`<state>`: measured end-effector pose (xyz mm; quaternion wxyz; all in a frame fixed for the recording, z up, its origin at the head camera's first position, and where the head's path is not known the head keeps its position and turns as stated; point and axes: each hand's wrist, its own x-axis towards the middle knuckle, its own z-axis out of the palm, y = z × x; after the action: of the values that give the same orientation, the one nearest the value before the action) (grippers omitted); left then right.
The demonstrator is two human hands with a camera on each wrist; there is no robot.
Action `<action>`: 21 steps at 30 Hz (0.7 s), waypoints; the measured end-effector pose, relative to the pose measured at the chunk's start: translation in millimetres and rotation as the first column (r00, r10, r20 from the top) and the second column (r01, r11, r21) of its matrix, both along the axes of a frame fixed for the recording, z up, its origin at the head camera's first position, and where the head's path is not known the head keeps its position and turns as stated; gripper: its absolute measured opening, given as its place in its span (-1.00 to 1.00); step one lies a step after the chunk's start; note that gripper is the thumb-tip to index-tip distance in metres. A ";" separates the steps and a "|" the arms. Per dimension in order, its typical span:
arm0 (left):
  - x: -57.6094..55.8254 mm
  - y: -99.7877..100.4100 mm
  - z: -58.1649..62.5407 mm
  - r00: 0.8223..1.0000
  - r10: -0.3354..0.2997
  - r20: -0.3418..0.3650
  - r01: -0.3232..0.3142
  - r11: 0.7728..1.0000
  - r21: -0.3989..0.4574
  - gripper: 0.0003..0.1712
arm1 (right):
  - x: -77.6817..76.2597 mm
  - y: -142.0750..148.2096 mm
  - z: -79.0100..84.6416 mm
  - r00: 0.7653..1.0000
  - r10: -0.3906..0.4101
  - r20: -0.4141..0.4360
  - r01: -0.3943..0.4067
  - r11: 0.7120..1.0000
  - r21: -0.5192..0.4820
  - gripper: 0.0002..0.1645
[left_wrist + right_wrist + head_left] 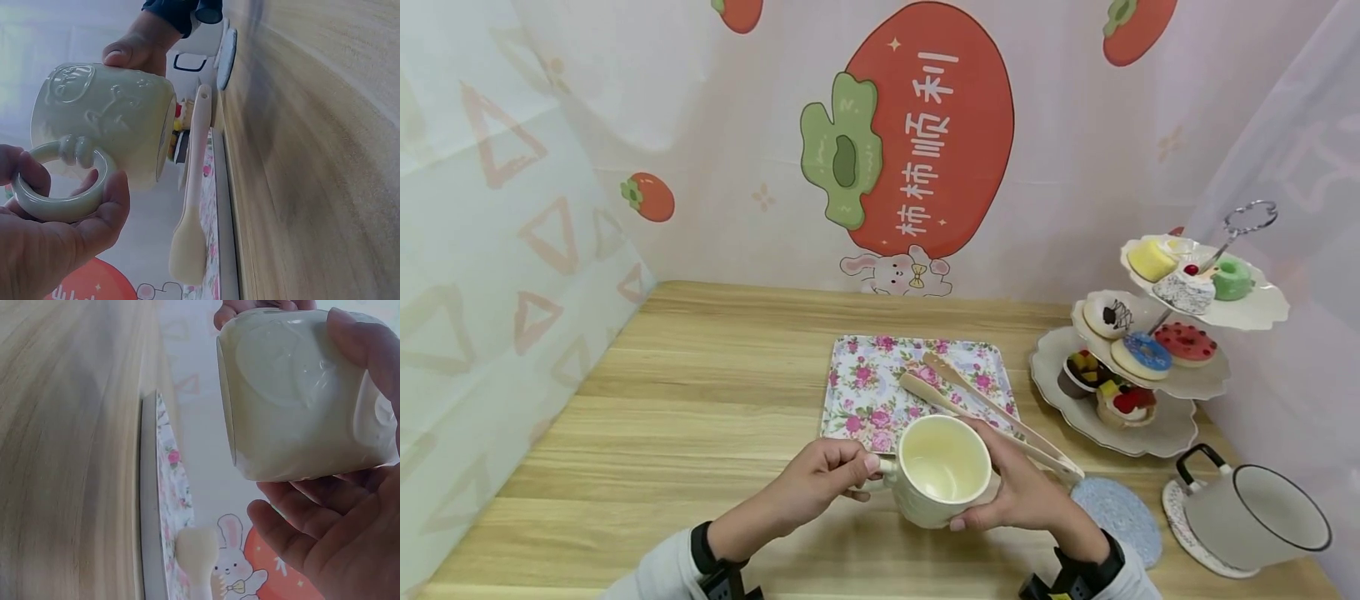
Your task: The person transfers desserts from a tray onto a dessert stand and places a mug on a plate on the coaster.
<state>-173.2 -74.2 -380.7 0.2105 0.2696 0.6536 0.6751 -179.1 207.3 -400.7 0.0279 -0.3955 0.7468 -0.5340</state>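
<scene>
A cream-coloured mug [925,500] with raised relief figures is held above the table, and its inside shows no contents. My left hand [823,479] grips the ring-shaped handle [65,209], with fingers through the loop. On the opposite side, my right hand [1026,492] holds the mug's body between thumb and fingers. A gap shows between the mug's base and the table in both wrist views. Just behind the mug lies a floral tray [868,392], with wooden tongs [981,404] resting across it and reaching past its right edge.
At the right stands a three-tier stand [1180,379] bearing several cakes and donuts. A round blue-grey coaster [1120,517] lies beside my right wrist. Farther right, a white pot [1247,517] with a black-edged rim sits on a round white mat [1176,521]. A printed curtain [722,125] hangs behind the table.
</scene>
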 end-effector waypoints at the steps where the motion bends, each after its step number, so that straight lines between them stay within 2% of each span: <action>1: 0.0 0.3 -0.2 1.000 -0.002 0.000 0.002 1.000 0.002 -0.59 | 0.4 0.1 0.5 1.000 0.000 0.009 0.000 1.000 -0.002 0.18; 13: 0.3 1.6 -5.7 0.999 -0.043 -0.002 0.043 0.998 0.045 -0.62 | 2.3 0.8 1.2 0.999 0.044 0.027 -0.043 0.999 -0.030 0.19; 21: 1.8 3.1 -6.6 0.999 -0.052 -0.006 0.052 0.998 0.046 -0.60 | 4.0 0.5 -1.1 0.998 0.062 0.004 -0.062 0.996 -0.061 0.16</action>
<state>-171.5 -71.1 -387.3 0.2198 0.2931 0.6311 0.6838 -175.1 207.8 -401.9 0.0346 -0.4177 0.7175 -0.5563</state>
